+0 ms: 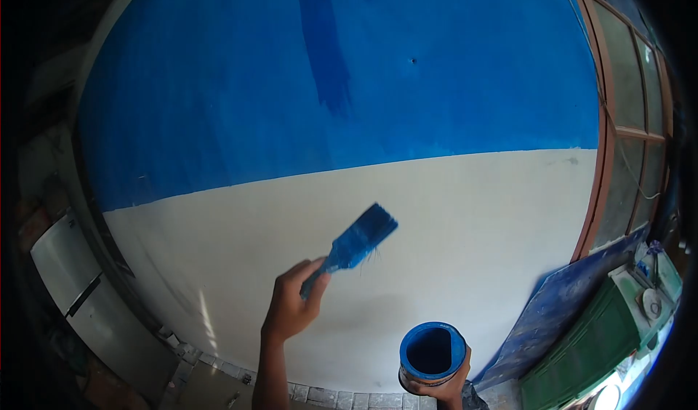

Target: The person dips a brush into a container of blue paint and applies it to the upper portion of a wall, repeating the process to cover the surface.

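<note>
My left hand is closed around the handle of a paintbrush. The brush is coated in blue paint, and its bristles point up and to the right, in front of the white lower part of the wall. Low in the view, my right hand grips a paint can from the right and below. Blue paint covers the can's rim and inner wall; its dark inside does not show how full it is. On the blue upper wall is a darker blue upright stroke.
A brown-framed window is at the right, with a loose cable beside it. Below stand a blue stained panel and a green cabinet carrying various items. A grey refrigerator stands at the left. Tiles run along the wall's foot.
</note>
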Tool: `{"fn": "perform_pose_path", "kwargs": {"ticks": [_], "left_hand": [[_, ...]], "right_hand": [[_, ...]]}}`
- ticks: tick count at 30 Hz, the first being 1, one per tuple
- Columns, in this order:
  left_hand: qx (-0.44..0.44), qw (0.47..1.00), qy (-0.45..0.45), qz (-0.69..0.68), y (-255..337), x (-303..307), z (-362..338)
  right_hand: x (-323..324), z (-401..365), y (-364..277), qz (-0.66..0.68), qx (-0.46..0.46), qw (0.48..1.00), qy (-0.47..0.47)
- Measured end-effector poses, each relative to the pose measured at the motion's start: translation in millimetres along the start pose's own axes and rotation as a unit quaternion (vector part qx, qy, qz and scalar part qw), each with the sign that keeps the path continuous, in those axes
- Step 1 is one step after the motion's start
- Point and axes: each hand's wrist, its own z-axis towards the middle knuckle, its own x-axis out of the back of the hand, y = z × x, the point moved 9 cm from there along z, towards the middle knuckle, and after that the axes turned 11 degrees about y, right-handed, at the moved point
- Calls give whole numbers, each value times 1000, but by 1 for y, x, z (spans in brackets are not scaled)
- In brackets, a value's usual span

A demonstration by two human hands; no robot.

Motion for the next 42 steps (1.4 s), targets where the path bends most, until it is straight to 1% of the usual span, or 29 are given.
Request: {"fn": "perform_pose_path", "kwargs": {"ticks": [2, 3, 4, 5, 7, 8, 9, 11, 13, 17, 20, 21, 22, 23, 25, 27, 29, 33, 35, 36, 37, 38, 40, 42], "left_hand": [[-95, 992, 87, 15, 37, 14, 50], [-140, 983, 108, 47, 54, 19, 78], [-233, 955, 166, 78, 72, 26, 104], [-179, 966, 164, 94, 88, 27, 137], [-202, 938, 226, 167, 124, 36, 195], [-196, 931, 227, 209, 143, 37, 225], [-218, 917, 263, 207, 154, 41, 255], [-115, 919, 232, 297, 166, 43, 309], [-71, 905, 215, 359, 175, 36, 339], [-82, 894, 226, 378, 180, 27, 349], [-77, 896, 223, 377, 174, 18, 329], [-61, 902, 204, 375, 169, 14, 321], [-44, 908, 185, 374, 163, 10, 312], [-43, 907, 184, 377, 160, 7, 301], [-32, 915, 150, 373, 149, -4, 276], [-62, 915, 148, 369, 134, -15, 250], [-67, 927, 128, 345, 116, -28, 222], [-37, 923, 105, 368, 82, -41, 179], [-89, 894, 129, 419, 91, -26, 172], [-91, 893, 134, 420, 100, -13, 173], [-105, 890, 186, 402, 122, 11, 174], [-119, 885, 237, 382, 137, 34, 179], [-213, 830, 339, 388, 160, 67, 204], [-234, 807, 383, 384, 179, 92, 244]], "right_hand": [[4, 2, -7, 16, 2, 1000, -10], [7, 3, -8, -2, 10, 1000, -17], [11, 6, -8, -18, 21, 999, -23], [16, 7, -8, -36, 25, 999, -28], [27, 1, -4, -75, 38, 996, -37], [31, 0, -1, -85, 36, 995, -38], [34, 0, 1, -89, 34, 995, -39], [38, 3, 4, -93, 31, 994, -39], [43, 9, 7, -95, 28, 994, -41], [51, 13, 13, -90, 20, 995, -37], [54, 14, 18, -89, 16, 995, -34], [54, 13, 19, -88, 15, 995, -34], [54, 13, 21, -86, 13, 996, -35], [53, 12, 22, -85, 11, 996, -37], [51, 11, 25, -81, 8, 996, -41], [49, 9, 27, -80, 7, 996, -46], [47, 8, 29, -77, 7, 996, -50], [42, 7, 26, -71, 12, 996, -56], [39, 10, 24, -69, 25, 996, -57], [39, 11, 23, -69, 30, 996, -57], [36, 12, 22, -69, 44, 995, -51], [37, 12, 22, -68, 33, 995, -57], [37, 14, 24, -69, 21, 995, -62], [38, 13, 25, -68, 13, 996, -64]]}}
